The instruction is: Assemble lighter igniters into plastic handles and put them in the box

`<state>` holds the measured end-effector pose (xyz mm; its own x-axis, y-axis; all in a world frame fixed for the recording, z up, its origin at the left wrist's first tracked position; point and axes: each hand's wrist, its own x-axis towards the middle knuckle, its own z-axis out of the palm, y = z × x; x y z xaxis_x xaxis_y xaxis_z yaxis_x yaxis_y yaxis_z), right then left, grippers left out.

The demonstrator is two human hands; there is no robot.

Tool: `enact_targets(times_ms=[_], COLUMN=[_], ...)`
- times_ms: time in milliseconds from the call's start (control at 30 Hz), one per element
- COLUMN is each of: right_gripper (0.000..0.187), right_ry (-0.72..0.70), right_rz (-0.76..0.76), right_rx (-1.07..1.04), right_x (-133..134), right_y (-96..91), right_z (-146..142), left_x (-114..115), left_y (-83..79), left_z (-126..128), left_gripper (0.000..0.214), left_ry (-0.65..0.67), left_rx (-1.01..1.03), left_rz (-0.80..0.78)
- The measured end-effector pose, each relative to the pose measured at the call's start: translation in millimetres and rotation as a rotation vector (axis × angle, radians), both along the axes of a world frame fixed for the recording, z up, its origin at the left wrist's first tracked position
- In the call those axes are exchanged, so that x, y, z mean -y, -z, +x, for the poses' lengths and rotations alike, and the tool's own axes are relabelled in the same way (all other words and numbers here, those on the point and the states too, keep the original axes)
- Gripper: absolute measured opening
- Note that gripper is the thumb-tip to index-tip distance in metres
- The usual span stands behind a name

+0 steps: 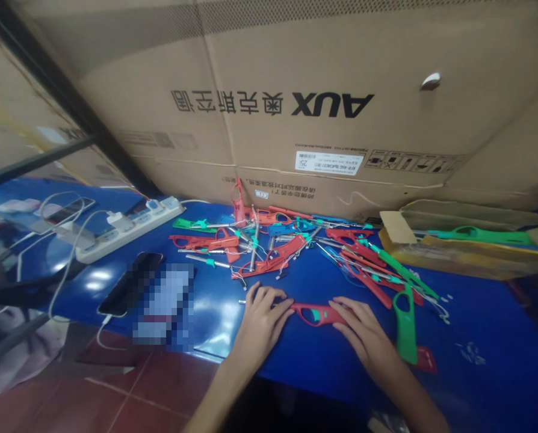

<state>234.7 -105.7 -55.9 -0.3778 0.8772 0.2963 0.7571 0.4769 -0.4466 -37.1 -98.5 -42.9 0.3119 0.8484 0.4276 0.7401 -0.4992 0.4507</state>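
Note:
A red plastic lighter shell [316, 313] lies flat on the blue table [485, 337] near its front edge. My left hand [263, 319] rests fingers down on the shell's left end, where a thin metal tube sticks out. My right hand [363, 334] presses flat on its right end. Both hands have their fingers stretched out over the part. A green shell [405, 325] lies just right of my right hand, over another red piece [426, 358].
A heap of red, green and blue lighter shells and metal tubes [287, 240] lies behind the hands. A cardboard tray [467, 246] with a green shell sits at right. A power strip [124, 231], cables and phones [129, 282] are at left. A large cardboard box [323, 102] stands behind.

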Motion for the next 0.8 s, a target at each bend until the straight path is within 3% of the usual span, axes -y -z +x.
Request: enact_targets(times_ms=[800], right_gripper=[0.040], right_ry=[0.015], right_rz=[0.085], right_rx=[0.090], right_x=[2.5], right_y=[7.1], right_z=[-5.7], left_x=[0.1], left_y=[1.2], left_z=[-0.6], left_gripper=[0.018], left_ry=[0.023], left_rx=[0.027], left_rz=[-0.012])
